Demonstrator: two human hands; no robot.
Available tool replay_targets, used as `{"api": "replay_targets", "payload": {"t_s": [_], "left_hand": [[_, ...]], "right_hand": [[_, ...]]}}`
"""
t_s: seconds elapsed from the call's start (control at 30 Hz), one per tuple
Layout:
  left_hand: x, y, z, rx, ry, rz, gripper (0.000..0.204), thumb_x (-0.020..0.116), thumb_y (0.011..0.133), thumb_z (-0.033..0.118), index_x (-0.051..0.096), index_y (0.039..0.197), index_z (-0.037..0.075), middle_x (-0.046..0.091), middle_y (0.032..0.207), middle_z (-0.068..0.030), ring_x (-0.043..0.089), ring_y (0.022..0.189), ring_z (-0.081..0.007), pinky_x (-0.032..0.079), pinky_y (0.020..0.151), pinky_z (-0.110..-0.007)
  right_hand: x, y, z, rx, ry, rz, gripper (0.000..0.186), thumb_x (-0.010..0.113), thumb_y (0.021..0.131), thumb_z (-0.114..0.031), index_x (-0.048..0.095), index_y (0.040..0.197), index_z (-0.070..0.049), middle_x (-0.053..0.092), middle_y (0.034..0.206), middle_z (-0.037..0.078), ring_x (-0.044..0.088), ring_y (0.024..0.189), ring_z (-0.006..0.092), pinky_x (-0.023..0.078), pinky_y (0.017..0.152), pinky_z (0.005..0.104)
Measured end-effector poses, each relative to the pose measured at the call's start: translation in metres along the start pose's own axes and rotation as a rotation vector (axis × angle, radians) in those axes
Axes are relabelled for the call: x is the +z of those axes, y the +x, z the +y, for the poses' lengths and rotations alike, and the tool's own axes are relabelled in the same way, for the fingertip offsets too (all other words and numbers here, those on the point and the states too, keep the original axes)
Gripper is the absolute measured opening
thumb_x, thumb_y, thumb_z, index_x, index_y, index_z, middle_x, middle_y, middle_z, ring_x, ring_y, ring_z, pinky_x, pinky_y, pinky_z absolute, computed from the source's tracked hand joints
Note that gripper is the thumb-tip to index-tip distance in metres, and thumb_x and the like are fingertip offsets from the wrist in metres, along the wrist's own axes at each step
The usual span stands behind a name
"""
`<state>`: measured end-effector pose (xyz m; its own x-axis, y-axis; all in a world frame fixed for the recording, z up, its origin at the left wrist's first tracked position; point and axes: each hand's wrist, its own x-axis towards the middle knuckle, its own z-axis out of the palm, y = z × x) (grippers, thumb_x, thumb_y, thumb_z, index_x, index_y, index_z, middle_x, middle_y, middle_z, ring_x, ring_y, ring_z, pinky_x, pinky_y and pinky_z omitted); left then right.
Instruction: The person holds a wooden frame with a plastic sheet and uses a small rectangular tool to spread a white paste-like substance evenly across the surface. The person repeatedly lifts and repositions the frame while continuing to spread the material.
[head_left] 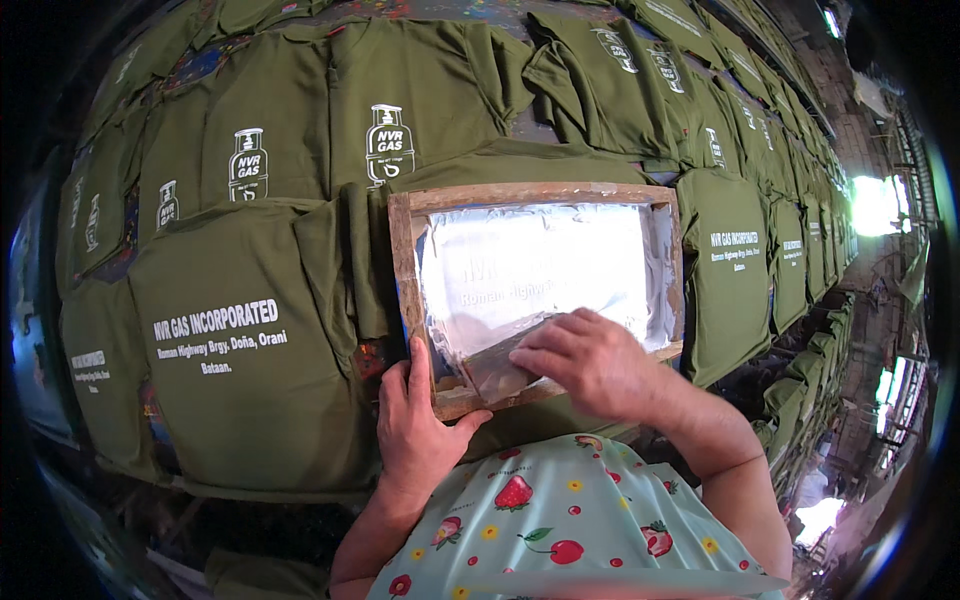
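A wooden-framed printing screen [663, 260] smeared with white ink lies over an olive green shirt, with faint white lettering showing on its mesh. My left hand [412, 420] grips the frame at its lower left corner, fingers along the side and thumb below the lower edge. My right hand [570, 362] holds a squeegee [492, 372] at a slant inside the lower part of the frame, its blade among the white ink. The shirt under the screen is mostly hidden.
Rows of olive shirts [230, 410] with white printed lettering or cylinder logos lie around the screen on a long paint-spattered board [510, 20]. A fruit-patterned mint apron [590, 510] covers my front. More hanging shirts [800, 375] and bright openings line the right.
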<state>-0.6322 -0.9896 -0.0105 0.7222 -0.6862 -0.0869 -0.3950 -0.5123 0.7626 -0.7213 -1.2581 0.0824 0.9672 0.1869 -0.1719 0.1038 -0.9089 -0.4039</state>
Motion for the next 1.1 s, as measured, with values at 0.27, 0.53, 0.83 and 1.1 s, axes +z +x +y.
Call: {"api": "replay_targets", "payload": {"t_s": [0.27,0.53,0.83,1.1], "left_hand": [[-0.002,0.000,0.006,-0.042,0.023,-0.023,0.140,0.112,0.064,0.031,0.036,0.179,0.005,0.058,0.141,-0.0250,0.065,0.125,-0.0449,0.058,0.106,-0.053],[-0.002,0.001,0.014,-0.049,0.013,0.005,0.142,0.113,0.061,0.024,0.036,0.179,0.005,0.061,0.140,-0.0253,0.065,0.128,-0.0457,0.058,0.107,-0.054],[0.000,0.001,0.022,-0.119,0.052,-0.022,0.142,0.112,0.061,0.016,0.036,0.180,0.004,0.062,0.153,-0.0238,0.063,0.139,-0.0424,0.053,0.119,-0.052],[0.003,-0.001,0.015,-0.198,0.019,-0.028,0.142,0.109,0.060,0.007,0.034,0.181,0.003,0.059,0.157,-0.0228,0.061,0.144,-0.0406,0.052,0.123,-0.049]], "right_hand": [[-0.022,0.074,0.066,0.089,-0.076,0.226,0.040,0.067,0.090,0.003,0.081,0.126,-0.006,0.080,0.120,0.013,0.075,0.118,0.0385,0.059,0.106,0.0490],[-0.032,0.084,0.092,-0.409,-0.066,0.039,0.027,0.071,0.088,-0.008,0.081,0.113,-0.007,0.078,0.109,0.010,0.075,0.109,0.0352,0.060,0.103,0.0488],[-0.052,0.005,0.164,-0.514,0.087,0.009,0.021,0.065,0.093,-0.022,0.076,0.087,-0.006,0.074,0.097,0.013,0.075,0.105,0.0358,0.060,0.100,0.0483],[-0.047,-0.101,0.198,-0.317,0.084,0.051,0.027,0.069,0.090,-0.021,0.084,0.107,-0.007,0.079,0.114,0.009,0.076,0.116,0.0324,0.059,0.110,0.0470]]}}
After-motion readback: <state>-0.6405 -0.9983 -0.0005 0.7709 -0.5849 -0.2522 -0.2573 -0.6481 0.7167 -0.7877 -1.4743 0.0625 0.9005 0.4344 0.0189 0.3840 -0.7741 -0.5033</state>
